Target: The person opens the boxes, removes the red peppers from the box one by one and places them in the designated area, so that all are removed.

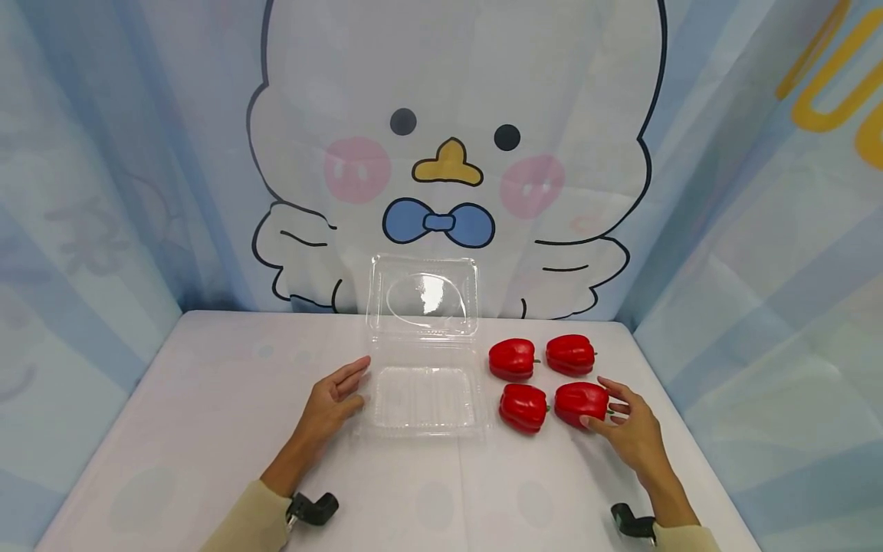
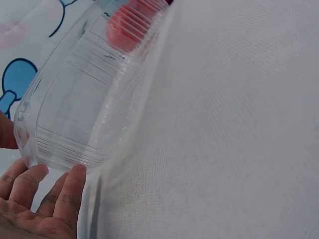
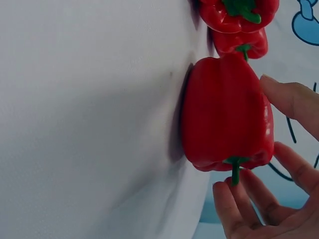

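Observation:
A clear plastic clamshell container (image 1: 424,399) stands on the table with its lid (image 1: 422,295) raised at the back. At its left side is my left hand (image 1: 324,410), fingers extended and touching the rim, as the left wrist view shows. My right hand (image 1: 635,433) is spread loosely around the front right red bell pepper (image 1: 579,404), which lies on its side on the table. In the right wrist view, a fingertip meets that pepper's side while other fingers are near its green stem (image 3: 236,169). The contact looks loose.
Three other red bell peppers lie between the container and the right hand: front left (image 1: 523,409), back left (image 1: 511,359) and back right (image 1: 570,355). A white cloth covers the table (image 1: 207,429). Behind it hangs a printed curtain (image 1: 441,77), with curtains on both sides.

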The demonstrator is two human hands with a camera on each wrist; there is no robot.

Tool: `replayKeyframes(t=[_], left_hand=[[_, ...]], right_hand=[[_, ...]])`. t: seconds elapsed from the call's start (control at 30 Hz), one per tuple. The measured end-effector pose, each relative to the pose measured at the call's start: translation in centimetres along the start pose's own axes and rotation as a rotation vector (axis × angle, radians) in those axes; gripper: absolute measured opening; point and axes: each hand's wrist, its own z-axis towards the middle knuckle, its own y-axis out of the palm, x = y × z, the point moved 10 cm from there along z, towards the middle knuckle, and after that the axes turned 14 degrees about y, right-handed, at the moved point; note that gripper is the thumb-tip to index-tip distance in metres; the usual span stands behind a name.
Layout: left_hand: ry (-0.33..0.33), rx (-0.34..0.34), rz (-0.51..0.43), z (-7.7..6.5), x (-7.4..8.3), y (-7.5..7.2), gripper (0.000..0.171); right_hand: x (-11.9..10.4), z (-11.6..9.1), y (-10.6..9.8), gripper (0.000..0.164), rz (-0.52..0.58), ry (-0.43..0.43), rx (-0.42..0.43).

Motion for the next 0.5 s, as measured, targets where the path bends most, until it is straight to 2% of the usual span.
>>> replayKeyframes(t=[0.13, 0.33, 0.5], left_hand=[[0.005, 0.001, -0.004, -0.2, 0.1, 0.0, 0.066], [0.006, 0.000, -0.010, -0.6, 0.2, 0.0, 0.065], [0.007, -0.002, -0.027, -0.9, 0.0, 0.0, 0.066]], right_hand=[[-0.8, -0.8, -0.3, 0.091, -0.008, -0.012, 0.053], [-2.9, -2.3, -1.2, 0.086, -0.071, -0.086, 0.210], [-4.4, -3.7, -1.4, 0.082, -0.072, -0.135, 0.284]])
